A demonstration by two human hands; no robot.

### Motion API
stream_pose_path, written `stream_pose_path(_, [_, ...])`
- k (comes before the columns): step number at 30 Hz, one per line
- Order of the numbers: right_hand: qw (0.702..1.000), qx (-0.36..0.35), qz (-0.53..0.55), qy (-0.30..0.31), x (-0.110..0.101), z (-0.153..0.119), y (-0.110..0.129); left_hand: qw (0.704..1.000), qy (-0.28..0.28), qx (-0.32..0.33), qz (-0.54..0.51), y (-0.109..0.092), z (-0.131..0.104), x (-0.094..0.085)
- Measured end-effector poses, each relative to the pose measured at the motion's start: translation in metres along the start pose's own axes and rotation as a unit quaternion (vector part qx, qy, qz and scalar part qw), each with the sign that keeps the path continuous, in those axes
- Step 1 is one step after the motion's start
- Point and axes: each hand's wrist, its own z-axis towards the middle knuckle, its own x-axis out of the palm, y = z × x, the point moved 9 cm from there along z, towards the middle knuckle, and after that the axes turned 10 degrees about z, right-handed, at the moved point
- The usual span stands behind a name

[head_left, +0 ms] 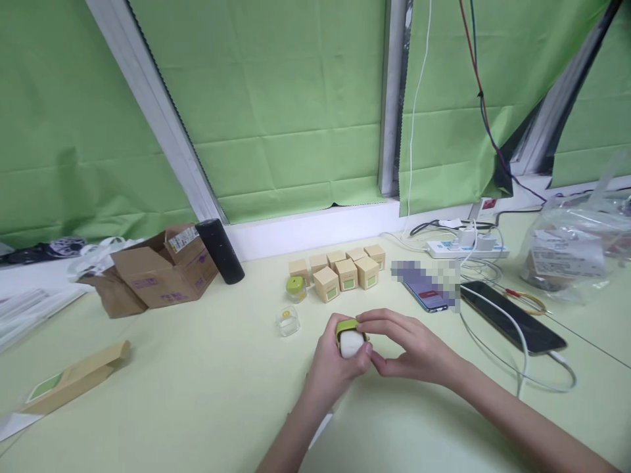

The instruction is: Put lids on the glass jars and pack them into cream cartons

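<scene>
My left hand (329,371) is wrapped round a small green-rimmed case (347,324). A rounded white block (351,343) shows inside its rim. My right hand (419,348) pinches the right side of the case, fingertips on the green rim and thumb lower down. Beyond my hands, a small clear container with a green top (296,286) stands beside several little cardboard boxes (327,283) with green labels. Nearer to my left hand sits a clear plastic piece (287,322) with a yellow spot. Under my left wrist, something tan and white is mostly hidden.
An opened carton (170,279) and a black cylinder (220,251) stand at the back left. A flattened cardboard box (81,380) lies at left. On the right are a phone (426,289), a dark phone (513,316) with a white cable, a power strip (467,250) and a plastic bag (572,249).
</scene>
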Motion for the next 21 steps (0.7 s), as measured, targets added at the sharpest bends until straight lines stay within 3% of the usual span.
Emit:
stream_pose_path(7, [0.996,-0.030,-0.082,-0.025,0.001,-0.008,0.004,1.000,0.004,0.006,0.025,0.000,-0.003,0.003])
stream_pose_path(17, [0.993,-0.014,-0.089,-0.076,-0.003,-0.005,0.009,0.997,0.030,-0.007,-0.069,0.000,-0.004,0.014])
stream_pose_path(21, [1.000,0.025,-0.002,-0.018,0.000,0.000,0.003,0.991,0.064,-0.015,-0.114,0.004,-0.004,0.018])
